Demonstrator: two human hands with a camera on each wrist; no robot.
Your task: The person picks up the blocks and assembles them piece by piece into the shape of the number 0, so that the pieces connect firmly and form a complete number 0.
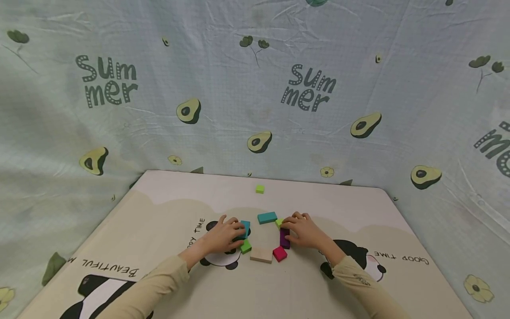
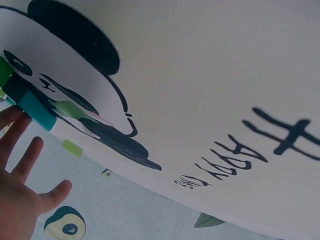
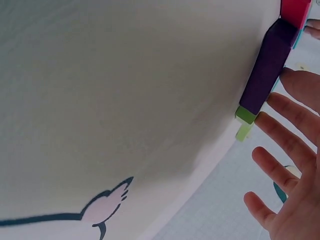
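Note:
Several coloured blocks lie in a rough ring on the table. In the head view my left hand [image 1: 224,235] touches the blue block [image 1: 245,228] on the ring's left, its thumb near a green block [image 1: 245,246]. The left wrist view shows fingertips against that blue block [image 2: 40,112], the other fingers spread. My right hand [image 1: 304,230] rests its fingertips on the purple block [image 1: 284,239]. In the right wrist view its fingers lie fairly straight along the purple block [image 3: 267,70]. A lime block [image 1: 279,223] sits partly hidden by the right fingers.
A teal block [image 1: 267,217] forms the ring's far side, a beige block [image 1: 260,255] its near side, and a red block [image 1: 280,254] its near right corner. Farther back lies a single lime block [image 1: 260,189]. A printed curtain [image 1: 223,88] hangs behind the table [image 1: 223,292].

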